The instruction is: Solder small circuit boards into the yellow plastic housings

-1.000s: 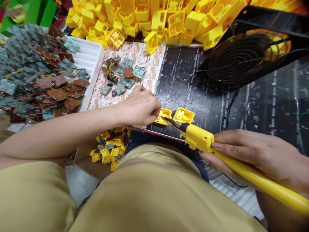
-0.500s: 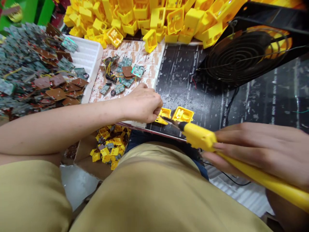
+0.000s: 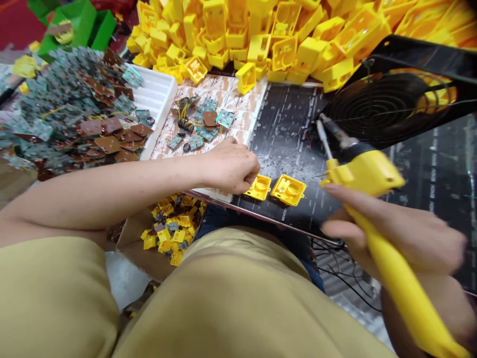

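Worktop (image 3: pixel 283 129) runs ahead of you, black on the right, patterned sheet on the left. Heap of yellow housings (image 3: pixel 219 30) along its far side; heap of circuit boards (image 3: pixel 74 109) at left, partly on a white tray (image 3: pixel 164 94). Black fan (image 3: pixel 376 107) far right, tilted. Cardboard box (image 3: pixel 137 248) below the near edge, yellow parts and boards inside. Yellow soldering tool (image 3: pixel 372 171) in your right hand (image 3: pixel 406 228), fingers wrapped round the handle, slightly blurred; metal tip angled up near the fan, well apart from the casings. Your left hand (image 3: pixel 233 166) is curled nearly into a fist over the left casing (image 3: pixel 261 188), hiding its left side; can't tell if you grip it or something small. Right casing (image 3: pixel 288 190) sits just beside it, hollow side up. Small board cluster (image 3: pixel 209 119) lies beyond your left hand.
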The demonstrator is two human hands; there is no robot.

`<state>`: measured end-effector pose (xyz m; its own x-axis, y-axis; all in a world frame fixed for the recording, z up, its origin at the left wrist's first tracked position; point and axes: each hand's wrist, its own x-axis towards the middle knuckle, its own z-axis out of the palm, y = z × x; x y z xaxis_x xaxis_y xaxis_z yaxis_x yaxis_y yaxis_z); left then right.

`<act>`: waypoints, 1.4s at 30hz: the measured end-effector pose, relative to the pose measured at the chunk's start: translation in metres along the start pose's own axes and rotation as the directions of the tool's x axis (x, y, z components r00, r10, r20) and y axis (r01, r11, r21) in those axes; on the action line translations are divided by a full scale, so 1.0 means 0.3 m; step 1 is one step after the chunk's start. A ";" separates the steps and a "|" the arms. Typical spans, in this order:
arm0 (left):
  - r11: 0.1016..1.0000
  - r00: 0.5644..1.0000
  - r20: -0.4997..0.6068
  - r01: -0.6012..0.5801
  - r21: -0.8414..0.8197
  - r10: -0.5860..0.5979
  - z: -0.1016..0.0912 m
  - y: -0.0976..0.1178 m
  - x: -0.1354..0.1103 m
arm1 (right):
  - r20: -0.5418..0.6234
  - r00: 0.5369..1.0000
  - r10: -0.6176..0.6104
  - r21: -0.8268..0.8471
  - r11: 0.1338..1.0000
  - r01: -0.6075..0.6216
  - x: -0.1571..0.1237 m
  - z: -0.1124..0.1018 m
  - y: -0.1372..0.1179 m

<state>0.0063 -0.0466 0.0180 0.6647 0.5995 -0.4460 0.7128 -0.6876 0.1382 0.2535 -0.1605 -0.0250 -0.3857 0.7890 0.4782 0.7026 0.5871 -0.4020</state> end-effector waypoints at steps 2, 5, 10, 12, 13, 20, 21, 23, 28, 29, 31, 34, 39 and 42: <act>0.999 0.998 -0.058 0.025 -0.043 -0.027 -0.032 -0.048 -0.005 | -0.007 0.998 -0.065 -0.054 0.997 0.064 0.024 0.037 0.011; 0.973 0.931 -0.287 0.228 -0.028 -0.226 -0.080 -0.168 0.010 | -0.005 0.995 -0.098 -0.103 0.990 0.097 0.034 0.083 0.043; 0.912 0.864 -0.325 0.410 0.007 -0.386 -0.058 -0.346 0.072 | 0.050 0.988 -0.147 -0.060 0.987 0.150 0.029 0.139 0.074; 0.928 0.863 -0.346 0.366 -0.073 -0.368 -0.031 -0.372 0.081 | 0.039 0.988 -0.148 -0.031 0.988 0.149 0.041 0.149 0.074; 0.937 0.856 -0.383 0.326 -0.124 -0.348 -0.021 -0.377 0.079 | 0.021 0.990 -0.138 -0.023 0.990 0.139 0.053 0.151 0.073; 0.920 0.917 -0.365 0.004 -0.392 -0.160 -0.061 -0.345 0.009 | 0.032 0.997 -0.072 0.047 0.996 0.070 0.229 0.207 0.089; 0.928 0.936 -0.334 -0.020 -0.372 -0.114 -0.079 -0.333 -0.004 | 0.052 0.996 -0.072 0.060 0.996 0.069 0.244 0.223 0.092; 0.968 0.955 -0.294 -0.057 -0.246 -0.019 -0.110 -0.301 -0.031 | 0.087 0.993 -0.081 0.074 0.994 0.074 0.253 0.247 0.089; 0.962 0.926 -0.263 -0.268 0.053 0.272 -0.079 -0.178 -0.072 | 0.144 0.982 -0.121 0.070 0.991 0.111 0.183 0.224 0.026; 0.935 0.896 -0.269 -0.351 0.055 0.352 -0.054 -0.156 -0.076 | 0.143 0.982 -0.122 0.087 0.990 0.110 0.166 0.211 0.012; 0.854 0.812 -0.292 -0.519 0.033 0.505 0.006 -0.129 -0.084 | 0.105 0.990 -0.099 0.118 0.989 0.086 0.132 0.187 -0.008; 0.774 0.721 -0.378 -0.633 -0.018 0.581 0.081 -0.142 -0.107 | -0.039 0.999 -0.010 0.103 0.995 0.014 0.086 0.163 -0.015; 0.921 0.738 -0.675 -0.264 -0.287 0.001 0.125 -0.202 -0.120 | -0.262 0.965 0.009 0.047 0.999 0.003 0.036 0.144 -0.009; 0.948 0.760 -0.639 -0.107 -0.301 -0.117 0.125 -0.179 -0.086 | -0.301 0.952 -0.045 0.016 0.999 0.052 0.036 0.144 -0.017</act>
<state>-0.0575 -0.0407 -0.0111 0.5646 0.7982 0.2098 0.6720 -0.5922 0.4446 0.2201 -0.1471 -0.0516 -0.2189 0.6706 0.7088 0.6722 0.6302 -0.3886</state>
